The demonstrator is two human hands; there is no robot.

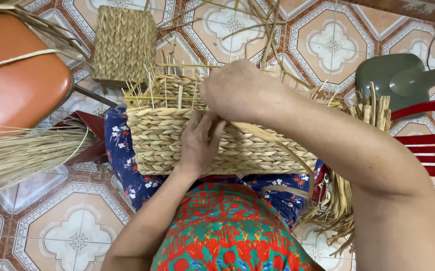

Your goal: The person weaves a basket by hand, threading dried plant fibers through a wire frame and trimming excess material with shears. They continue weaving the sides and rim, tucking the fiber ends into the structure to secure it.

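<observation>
A half-woven straw basket [162, 143] rests on my lap, its braided side toward me and bare upright stakes poking up along its far rim. My left hand [199, 143] presses flat against the woven side near the top edge, fingers spread upward. My right hand [237, 90] reaches over the rim with fingers curled down on a flat straw strand [278, 138], which trails off to the right along the basket. The fingertips of the right hand are hidden behind the hand.
A finished woven basket [123, 44] stands on the tiled floor beyond. An orange stool seat [19, 83] and a bundle of loose straw [21, 153] lie left. A red plastic chair [428, 145], a grey-green dustpan [398, 78] and more straw [373, 113] lie right.
</observation>
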